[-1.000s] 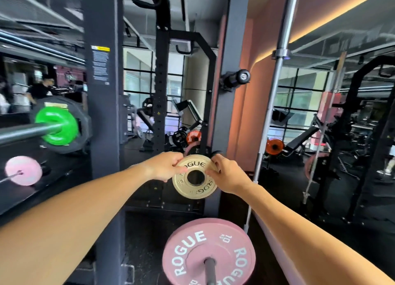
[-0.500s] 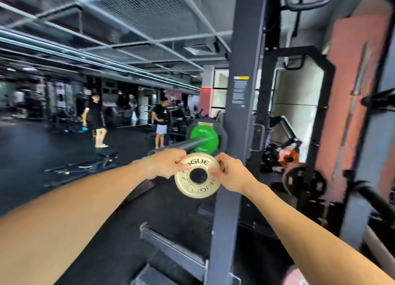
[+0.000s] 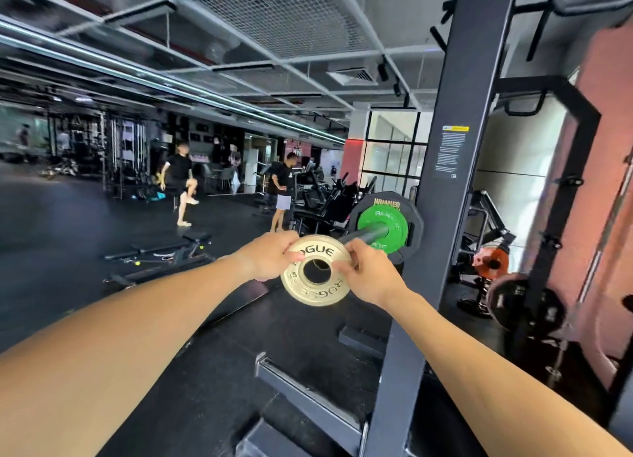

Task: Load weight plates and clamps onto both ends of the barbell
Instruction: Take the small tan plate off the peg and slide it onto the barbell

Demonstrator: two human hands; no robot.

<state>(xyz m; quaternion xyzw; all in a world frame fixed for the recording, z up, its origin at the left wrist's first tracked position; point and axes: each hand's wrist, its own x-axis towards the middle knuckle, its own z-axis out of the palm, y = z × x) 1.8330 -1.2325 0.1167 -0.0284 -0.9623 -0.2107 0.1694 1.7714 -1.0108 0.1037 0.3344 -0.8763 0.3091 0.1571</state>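
I hold a small gold Rogue plate (image 3: 317,290) upright in front of me. My left hand (image 3: 270,259) grips its left rim and my right hand (image 3: 368,273) pinches its right rim. Just beyond the plate, the barbell sleeve (image 3: 366,234) points toward me, its tip close to the plate's upper right edge. A green plate (image 3: 394,222) sits on that sleeve against a larger black plate (image 3: 412,217). The plate's centre hole lies lower left of the sleeve tip.
A dark rack upright (image 3: 438,196) stands right of the sleeve. Orange and black plates (image 3: 493,263) rest on storage pegs at the right. A bench (image 3: 161,251) lies on the black floor to the left. Two people (image 3: 281,189) stand farther back.
The view swung left from the storage pegs and the pink plate to the loaded sleeve. Both hands carried the gold plate along and brought it up close to the sleeve's end.
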